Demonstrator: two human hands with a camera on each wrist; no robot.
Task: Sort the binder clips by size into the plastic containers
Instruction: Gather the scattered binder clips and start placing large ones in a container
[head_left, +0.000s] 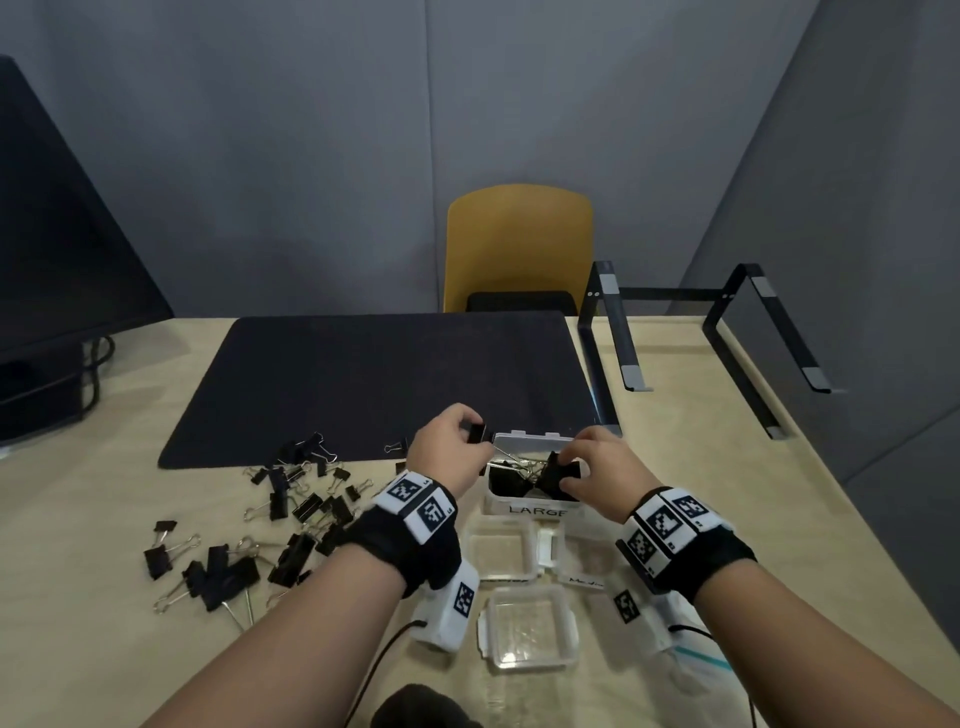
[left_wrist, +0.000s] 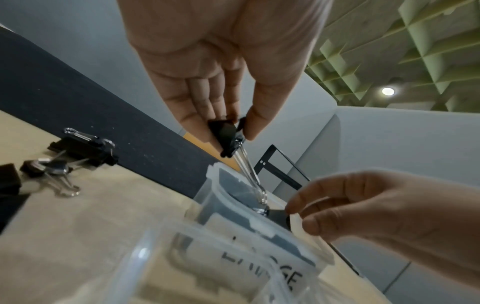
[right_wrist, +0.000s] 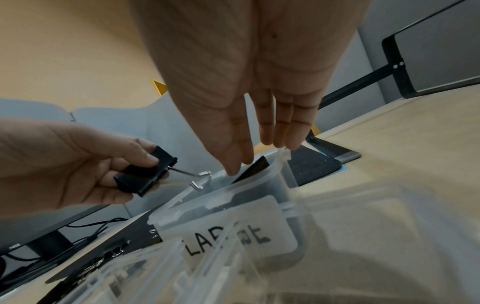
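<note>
- The left hand (head_left: 451, 451) pinched a large black binder clip (head_left: 479, 432) between thumb and fingers, just above the left rim of the container marked "LARGE" (head_left: 535, 512); the clip's wire handles pointed down into that container.
- The right hand (head_left: 605, 467) pinched another black clip (head_left: 560, 472) at the right side of the same container, and this clip was partly inside it.
- The "LARGE" container stood near the middle of the table (head_left: 727, 493), at the near edge of the dark mat (head_left: 363, 374), with black clips already in it.
- Nearer to the front edge stood two clear containers (head_left: 501, 551) (head_left: 527, 626).
- A pile of unsorted clips (head_left: 280, 519) lay toward the left side of the table.
</note>
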